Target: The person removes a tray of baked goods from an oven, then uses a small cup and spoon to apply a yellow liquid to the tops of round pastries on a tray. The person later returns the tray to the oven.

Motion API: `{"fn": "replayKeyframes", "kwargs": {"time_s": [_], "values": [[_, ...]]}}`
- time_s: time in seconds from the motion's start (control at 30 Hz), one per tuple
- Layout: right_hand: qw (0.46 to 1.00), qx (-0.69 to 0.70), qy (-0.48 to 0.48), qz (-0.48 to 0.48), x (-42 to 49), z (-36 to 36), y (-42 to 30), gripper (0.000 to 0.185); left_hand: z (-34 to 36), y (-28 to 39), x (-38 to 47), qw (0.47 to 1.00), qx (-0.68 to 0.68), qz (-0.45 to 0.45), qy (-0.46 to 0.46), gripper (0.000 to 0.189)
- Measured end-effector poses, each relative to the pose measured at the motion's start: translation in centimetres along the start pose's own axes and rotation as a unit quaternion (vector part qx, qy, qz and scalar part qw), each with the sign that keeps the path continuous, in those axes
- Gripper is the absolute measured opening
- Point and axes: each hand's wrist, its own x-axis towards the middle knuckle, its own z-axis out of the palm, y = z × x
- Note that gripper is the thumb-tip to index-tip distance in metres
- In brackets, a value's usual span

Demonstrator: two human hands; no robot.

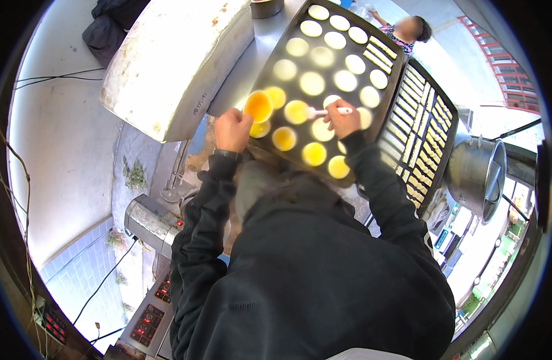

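Observation:
My left hand (232, 130) grips the rim of a small bowl of orange-yellow liquid (258, 107), held over the near left edge of a dark baking tray (276, 49). Across that tray lie rows of round, flat pieces of dough. My right hand (343, 118) is closed around the pale handle of a pastry brush (327, 111). The bristles touch, or are just above, a yellow-coated dough round (296, 112). Several rounds at the near left end are glossy yellow, such as one dough round (314, 154); those farther away are pale. Dough strips (377, 58) lie in the tray's far right corner.
A second dark tray (453, 118) with rows of dough strips adjoins on the right, beside a large metal pot (469, 173). At the left stands a big white block-shaped object (177, 58). Control panels (147, 325) are at the lower left. Another person (404, 33) is beyond the trays.

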Motion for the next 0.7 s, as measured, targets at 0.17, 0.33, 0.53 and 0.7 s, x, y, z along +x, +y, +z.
{"fn": "replayKeyframes", "kwargs": {"time_s": [0.17,0.33,0.53,0.7], "values": [[0.999,-0.015,-0.049,0.015,-1.4,0.3,-3.5,0.021,0.3,0.2,0.2,1.0,0.006,0.009,-0.004,0.029],[0.987,0.123,-0.022,-0.104,-3.0,-3.2,-10.2,0.019,0.7,1.3,0.3,0.999,0.016,0.026,-0.017,0.027],[0.96,-0.091,-0.056,-0.261,-2.5,1.4,-12.3,0.013,2.6,3.6,-0.2,0.995,0.024,0.091,-0.03,0.028],[0.996,0.026,-0.087,-0.017,-1.1,0.7,-10.2,0.019,3.9,5.1,-0.5,0.992,0.038,0.098,-0.066,0.029]]}}
